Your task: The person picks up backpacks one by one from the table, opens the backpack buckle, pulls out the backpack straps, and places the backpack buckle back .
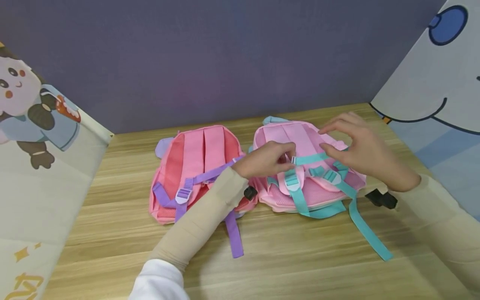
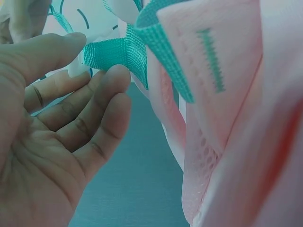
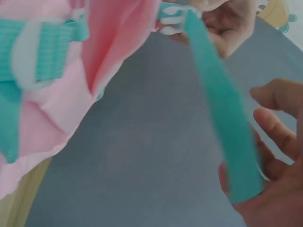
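A light pink backpack [image 1: 300, 135] lies with its straps facing up. My left hand [image 1: 268, 160] pinches the white prong buckle [image 3: 173, 20] on its teal cross strap [image 1: 310, 159], thumb against fingers. In the left wrist view that hand [image 2: 61, 109] partly hides the buckle, and the teal webbing [image 2: 111, 53] runs away from the fingertips. My right hand [image 1: 358, 146] hovers over the pack's right side, thumb and fingers apart. In the right wrist view, a blurred loose teal strap end [image 3: 227, 123] hangs from the buckle beside the right hand [image 3: 279, 146], which does not grip it.
To the left, a coral pink backpack [image 1: 195, 150] with purple straps [image 1: 234, 237] lies against the light pink one. Both sit on a wood-grain table [image 1: 300, 258]. A dark panel [image 1: 225, 62] stands behind, with printed white panels [image 1: 423, 83] at the sides.
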`<state>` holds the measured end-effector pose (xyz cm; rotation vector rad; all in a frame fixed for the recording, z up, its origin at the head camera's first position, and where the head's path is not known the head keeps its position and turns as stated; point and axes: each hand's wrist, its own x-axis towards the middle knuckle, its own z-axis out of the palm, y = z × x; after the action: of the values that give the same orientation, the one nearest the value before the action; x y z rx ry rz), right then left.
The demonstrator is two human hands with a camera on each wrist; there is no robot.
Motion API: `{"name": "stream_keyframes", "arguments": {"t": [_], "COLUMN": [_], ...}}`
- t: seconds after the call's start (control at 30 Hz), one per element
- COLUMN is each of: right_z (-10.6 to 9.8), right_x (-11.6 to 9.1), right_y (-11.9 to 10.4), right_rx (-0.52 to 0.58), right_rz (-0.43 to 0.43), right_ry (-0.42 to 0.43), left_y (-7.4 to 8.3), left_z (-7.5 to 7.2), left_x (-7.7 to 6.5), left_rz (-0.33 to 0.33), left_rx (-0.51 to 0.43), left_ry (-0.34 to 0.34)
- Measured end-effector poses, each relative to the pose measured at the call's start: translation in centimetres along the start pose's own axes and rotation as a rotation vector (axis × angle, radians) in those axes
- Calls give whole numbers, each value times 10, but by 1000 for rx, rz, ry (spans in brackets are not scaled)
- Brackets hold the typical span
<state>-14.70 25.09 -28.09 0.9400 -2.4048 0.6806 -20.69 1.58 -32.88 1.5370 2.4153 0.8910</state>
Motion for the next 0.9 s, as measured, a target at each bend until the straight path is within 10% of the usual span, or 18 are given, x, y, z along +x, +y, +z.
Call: {"name": "stream_keyframes", "arguments": {"t": [0.4,0.9], "right_z": [31,51], "right_x": [8,7], "right_y": [-19,-13], "right_rx": [25,40], "right_rz": [139,185], "right_ry": [-362,-336], "left_y": [2,2], "left_z": [0,1], "left_x": [2,-1], "left_rz": [-29,-43], "left_rx": [14,26], "left_ry": [-8,18]}}
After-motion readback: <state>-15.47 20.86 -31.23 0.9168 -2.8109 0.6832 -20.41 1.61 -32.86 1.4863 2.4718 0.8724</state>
